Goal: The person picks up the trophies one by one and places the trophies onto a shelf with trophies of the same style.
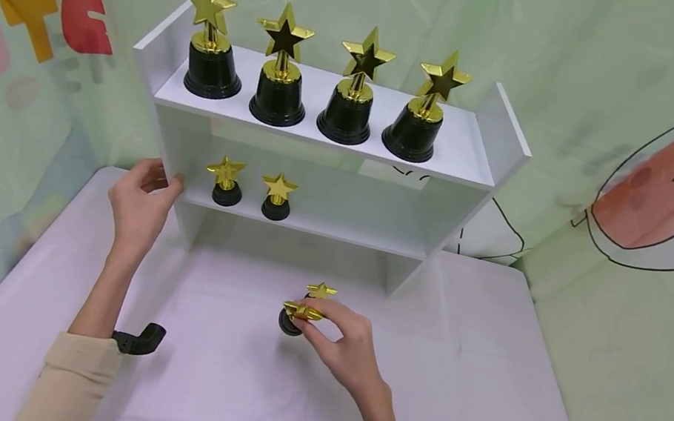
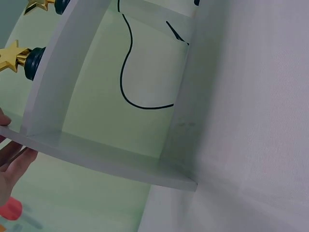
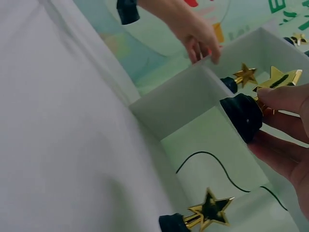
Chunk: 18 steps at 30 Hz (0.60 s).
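My right hand (image 1: 347, 344) pinches a small star trophy (image 1: 292, 324) by its gold star, its black base hanging free of the fingers in the right wrist view. Just behind it, on the table, another small star trophy (image 1: 321, 290) stands partly hidden; its star (image 3: 212, 210) shows fully in the right wrist view. With thumb and fingers on either side, my left hand (image 1: 141, 206) grips the left side panel of the white shelf (image 1: 360, 230). Two small star trophies, one on the left (image 1: 226, 192) and one beside it (image 1: 276, 206), stand on the lower board.
Several larger star trophies, such as the leftmost one (image 1: 212, 72), line the top board. The table (image 1: 225, 386) has a pale cloth. Printed fabric (image 1: 603, 84) hangs behind the shelf and at both sides.
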{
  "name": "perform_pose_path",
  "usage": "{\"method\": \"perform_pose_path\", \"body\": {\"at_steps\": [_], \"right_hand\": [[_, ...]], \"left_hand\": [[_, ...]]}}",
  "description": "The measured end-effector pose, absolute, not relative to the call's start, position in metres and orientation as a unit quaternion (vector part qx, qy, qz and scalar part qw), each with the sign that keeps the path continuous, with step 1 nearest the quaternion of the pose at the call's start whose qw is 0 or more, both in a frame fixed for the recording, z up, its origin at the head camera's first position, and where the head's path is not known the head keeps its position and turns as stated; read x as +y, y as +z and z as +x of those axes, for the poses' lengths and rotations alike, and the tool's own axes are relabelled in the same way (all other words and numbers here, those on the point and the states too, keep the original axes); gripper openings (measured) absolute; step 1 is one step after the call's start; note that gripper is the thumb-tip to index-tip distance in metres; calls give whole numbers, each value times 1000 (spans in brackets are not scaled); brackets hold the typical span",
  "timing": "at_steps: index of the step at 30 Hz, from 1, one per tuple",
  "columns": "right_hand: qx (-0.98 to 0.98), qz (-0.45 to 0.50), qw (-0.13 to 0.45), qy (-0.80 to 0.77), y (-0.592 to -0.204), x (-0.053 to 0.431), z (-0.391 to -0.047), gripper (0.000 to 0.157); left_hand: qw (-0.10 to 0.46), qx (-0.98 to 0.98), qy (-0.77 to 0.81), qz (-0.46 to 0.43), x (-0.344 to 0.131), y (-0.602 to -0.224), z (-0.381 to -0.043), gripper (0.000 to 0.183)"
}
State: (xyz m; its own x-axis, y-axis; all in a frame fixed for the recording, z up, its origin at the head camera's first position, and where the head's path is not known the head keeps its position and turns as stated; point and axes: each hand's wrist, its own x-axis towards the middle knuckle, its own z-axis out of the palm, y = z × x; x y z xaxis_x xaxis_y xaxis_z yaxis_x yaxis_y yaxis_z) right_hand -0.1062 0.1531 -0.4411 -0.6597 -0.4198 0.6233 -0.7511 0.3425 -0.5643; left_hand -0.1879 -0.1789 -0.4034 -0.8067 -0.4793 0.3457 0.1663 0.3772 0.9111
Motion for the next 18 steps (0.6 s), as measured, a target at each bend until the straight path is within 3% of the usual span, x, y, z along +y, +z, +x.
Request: {"method": "perform_pose_path", "body": {"at_steps": [18], "right_hand": [[-812,310,214,445,-411,151,-151,23]], "left_hand": [[292,-778,-547,102,-180,-404,-187,31]]}}
